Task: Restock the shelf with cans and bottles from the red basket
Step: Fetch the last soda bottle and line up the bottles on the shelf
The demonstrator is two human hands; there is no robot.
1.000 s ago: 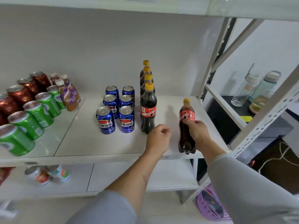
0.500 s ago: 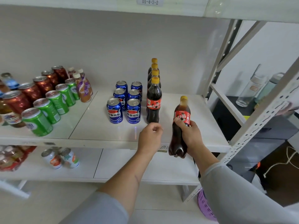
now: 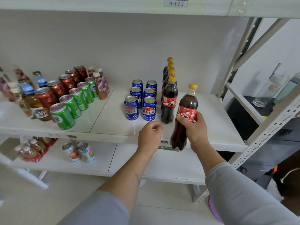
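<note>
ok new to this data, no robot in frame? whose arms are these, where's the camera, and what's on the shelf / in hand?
No robot here: a person does the job with bare hands, and the single wide-angle camera sits on their head, looking forward and down. That is why both forearms reach in from the bottom edge.

The right hand grips a cola bottle with a yellow cap, tilted, its base in front of the shelf edge. The left hand is loosely curled at that edge and holds nothing.

On the shelf stand a row of matching cola bottles, six blue cans beside them, and farther left green cans, red cans and small coffee bottles. The basket is not clearly in view.
</note>
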